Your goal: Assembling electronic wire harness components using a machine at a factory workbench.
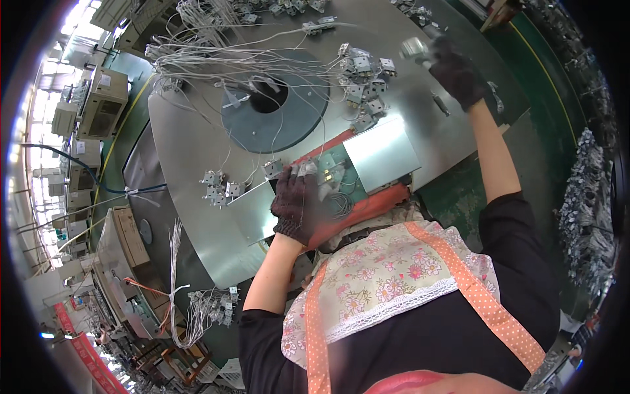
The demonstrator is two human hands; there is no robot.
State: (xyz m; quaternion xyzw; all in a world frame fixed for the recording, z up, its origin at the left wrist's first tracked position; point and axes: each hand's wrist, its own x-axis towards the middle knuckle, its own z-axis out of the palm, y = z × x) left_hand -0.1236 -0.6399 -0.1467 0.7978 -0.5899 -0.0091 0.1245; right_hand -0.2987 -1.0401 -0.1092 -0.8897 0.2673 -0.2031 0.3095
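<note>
My left hand, in a dark knitted glove with pale fingertips, is over the near part of the table. Its fingers are bent and close together beside a small metal box-shaped part with a thin grey lead; what lies under them is hidden. A coil of thin grey wire and a clear plastic piece lie to its right on a green surface. My right hand, gloved alike, is stretched out to the far right and smeared by motion. At its fingers is a blurred silvery part.
A grey round disc with a central hole sits in the metal table. Several wired metal parts are heaped right of it. A shiny plate lies nearby. A dark pen-like tool lies below my right hand.
</note>
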